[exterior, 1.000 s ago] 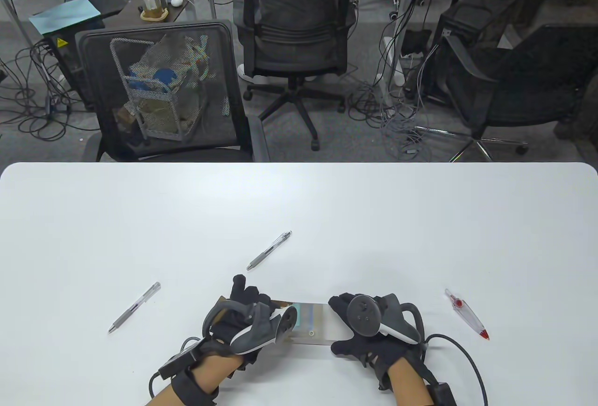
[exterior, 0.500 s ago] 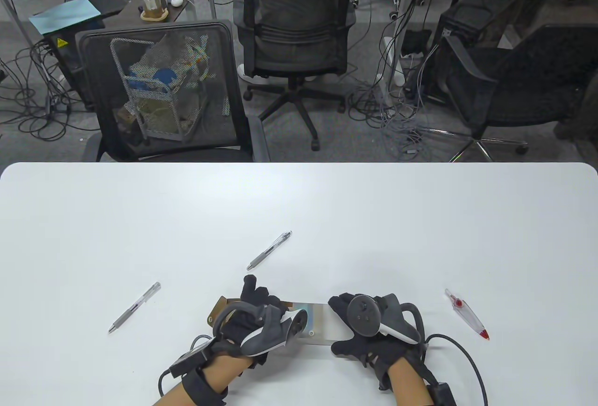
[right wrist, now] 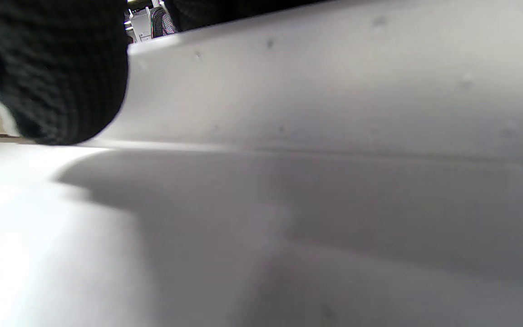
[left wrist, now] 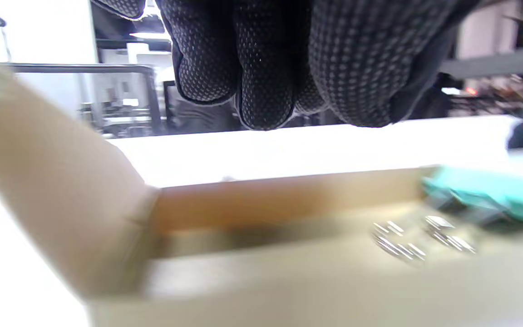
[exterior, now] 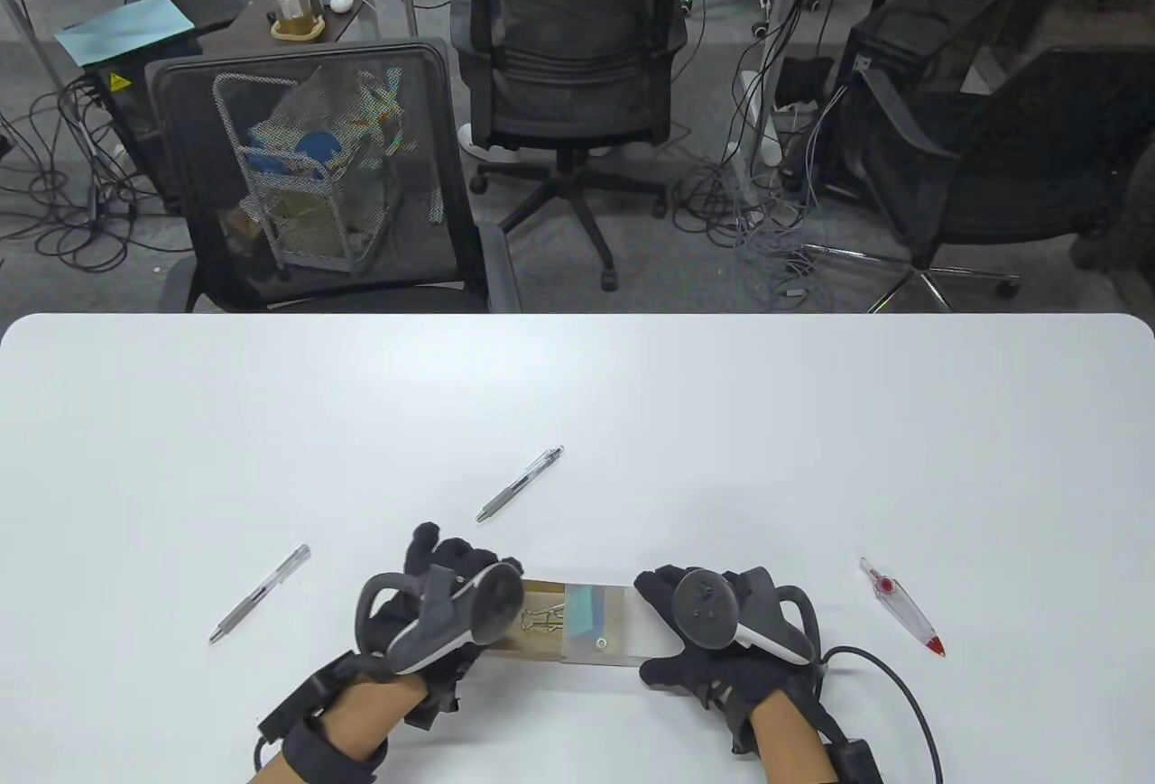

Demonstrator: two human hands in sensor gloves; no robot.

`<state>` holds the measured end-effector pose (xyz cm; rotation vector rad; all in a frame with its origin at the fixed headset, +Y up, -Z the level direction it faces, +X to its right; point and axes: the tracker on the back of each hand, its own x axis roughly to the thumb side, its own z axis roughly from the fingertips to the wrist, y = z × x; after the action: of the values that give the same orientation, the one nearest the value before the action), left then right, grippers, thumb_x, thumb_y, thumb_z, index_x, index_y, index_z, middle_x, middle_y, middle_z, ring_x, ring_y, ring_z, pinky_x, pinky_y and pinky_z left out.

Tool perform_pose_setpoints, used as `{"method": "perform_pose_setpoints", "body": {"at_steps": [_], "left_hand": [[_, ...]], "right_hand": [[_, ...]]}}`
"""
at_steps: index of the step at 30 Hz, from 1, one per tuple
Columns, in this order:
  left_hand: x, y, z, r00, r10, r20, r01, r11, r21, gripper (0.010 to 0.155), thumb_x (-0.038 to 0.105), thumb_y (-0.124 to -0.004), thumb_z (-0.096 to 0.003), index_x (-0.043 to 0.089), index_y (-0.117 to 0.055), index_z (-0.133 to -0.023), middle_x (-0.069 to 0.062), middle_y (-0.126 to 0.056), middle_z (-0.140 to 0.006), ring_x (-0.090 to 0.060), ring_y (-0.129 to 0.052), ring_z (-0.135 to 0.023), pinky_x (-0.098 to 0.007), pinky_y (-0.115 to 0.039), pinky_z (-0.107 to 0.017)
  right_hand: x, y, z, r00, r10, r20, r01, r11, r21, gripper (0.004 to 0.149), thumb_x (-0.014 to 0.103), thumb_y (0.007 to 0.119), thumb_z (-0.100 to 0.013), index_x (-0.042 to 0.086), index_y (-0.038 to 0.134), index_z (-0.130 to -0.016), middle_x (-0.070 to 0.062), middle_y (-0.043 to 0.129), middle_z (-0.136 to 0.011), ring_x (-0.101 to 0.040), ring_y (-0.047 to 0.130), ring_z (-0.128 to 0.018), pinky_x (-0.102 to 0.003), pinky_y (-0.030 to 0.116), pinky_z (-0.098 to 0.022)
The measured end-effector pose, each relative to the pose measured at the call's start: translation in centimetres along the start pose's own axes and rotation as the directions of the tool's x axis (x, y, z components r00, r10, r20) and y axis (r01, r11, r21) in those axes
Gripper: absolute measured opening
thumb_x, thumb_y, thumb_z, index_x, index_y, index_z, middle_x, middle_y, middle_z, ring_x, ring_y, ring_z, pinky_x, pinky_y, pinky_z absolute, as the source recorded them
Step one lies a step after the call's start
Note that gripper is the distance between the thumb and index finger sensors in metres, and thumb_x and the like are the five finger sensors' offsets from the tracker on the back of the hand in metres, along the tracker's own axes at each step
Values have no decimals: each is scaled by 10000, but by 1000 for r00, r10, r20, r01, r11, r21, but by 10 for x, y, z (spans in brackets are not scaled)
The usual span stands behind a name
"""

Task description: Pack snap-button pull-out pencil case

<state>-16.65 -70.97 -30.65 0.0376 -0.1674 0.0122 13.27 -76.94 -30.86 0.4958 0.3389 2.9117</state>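
Observation:
The pencil case (exterior: 591, 626) lies near the table's front edge. It is a translucent sleeve with a snap button (exterior: 602, 642). Its tan drawer (exterior: 532, 626) is pulled part way out to the left. My left hand (exterior: 433, 581) grips the drawer's left end, which is hidden under the tracker. My right hand (exterior: 651, 631) holds the sleeve's right end between thumb and fingers. Binder clips (exterior: 540, 620) and a teal item (exterior: 585, 608) lie in the drawer. In the left wrist view my fingers (left wrist: 261, 68) hang over the drawer (left wrist: 261, 272), the clips (left wrist: 420, 236) and the teal item (left wrist: 484, 195).
Two grey pens lie on the white table, one (exterior: 521, 484) behind the case and one (exterior: 260, 594) to the left. A white pen with red ends (exterior: 902, 608) lies to the right. Chairs (exterior: 316, 179) stand beyond the far edge.
My left hand has moved left and drawn the tan drawer out of the sleeve, so the binder clips and teal item now show. My right hand has stayed in place.

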Motion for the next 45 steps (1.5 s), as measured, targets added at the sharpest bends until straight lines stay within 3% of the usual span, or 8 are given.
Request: {"method": "perform_pose_setpoints", "body": {"at_steps": [5, 10, 19, 22, 27, 35, 41, 45], "left_hand": [[-79, 13, 4, 963, 120, -243, -126, 992, -9, 663, 462, -929, -331, 401, -761, -969, 105, -793, -1045, -222, -780, -1020, -571, -466, -852], [-150, -3, 8, 885, 81, -458, -129, 989, -74, 716, 473, -933, -327, 387, -712, -1002, 89, -729, -1087, -243, -724, -1058, -571, -458, -850], [-203, -42, 18, 794, -141, -591, -51, 954, -296, 683, 481, -945, -324, 343, -756, -965, 76, -774, -1023, -242, -731, -1045, -570, -457, -846], [-210, -48, 20, 779, -157, -607, -63, 943, -326, 630, 482, -929, -335, 339, -786, -932, 88, -796, -992, -233, -750, -1027, -565, -466, -845], [-214, -52, 21, 784, -110, -611, -91, 953, -288, 526, 449, -922, -345, 320, -850, -849, 88, -869, -893, -228, -827, -947, -565, -510, -825], [-215, -51, 21, 798, -78, -597, -120, 951, -285, 509, 433, -899, -355, 306, -833, -844, 79, -861, -885, -231, -824, -938, -572, -499, -830], [-180, -11, 17, 877, -6, -481, -65, 989, -131, 512, 424, -896, -347, 329, -812, -843, 91, -853, -884, -229, -823, -937, -573, -503, -826], [-133, 21, 16, 956, 5, -293, -21, 998, -51, 509, 415, -898, -347, 340, -815, -843, 101, -854, -889, -222, -824, -945, -572, -507, -829]], "right_hand": [[0, 0, 0, 1000, -2, 0, 2, 1000, 3, 902, 631, 874, -301, 372, 467, -1063, 66, 540, -1158, -280, 586, -1044, -594, 441, -763], [0, 0, 0, 1000, -6, 2, 6, 1000, 4, 903, 630, 874, -300, 372, 465, -1063, 67, 535, -1159, -280, 579, -1045, -595, 436, -762], [-1, 0, 0, 1000, -8, 2, 8, 1000, 7, 906, 629, 873, -299, 371, 462, -1064, 63, 530, -1161, -280, 576, -1046, -595, 432, -763], [-1, 0, 0, 1000, -9, 2, 9, 1000, 9, 903, 628, 873, -302, 371, 462, -1064, 65, 531, -1160, -280, 575, -1046, -595, 432, -763], [-1, 0, 0, 1000, -9, 1, 9, 1000, 10, 905, 628, 873, -301, 372, 460, -1065, 63, 529, -1160, -281, 572, -1047, -595, 428, -763], [-1, 0, 0, 1000, -10, 1, 10, 1000, 12, 903, 626, 871, -304, 373, 457, -1065, 64, 522, -1162, -280, 569, -1048, -594, 426, -763], [-1, 1, 0, 1000, -8, 1, 8, 1000, 13, 904, 626, 871, -304, 374, 454, -1065, 62, 521, -1162, -281, 566, -1048, -595, 424, -763], [-1, 1, 0, 1000, 0, 2, 0, 1000, 9, 906, 625, 871, -304, 371, 453, -1066, 60, 521, -1162, -282, 568, -1048, -596, 428, -764]]}}
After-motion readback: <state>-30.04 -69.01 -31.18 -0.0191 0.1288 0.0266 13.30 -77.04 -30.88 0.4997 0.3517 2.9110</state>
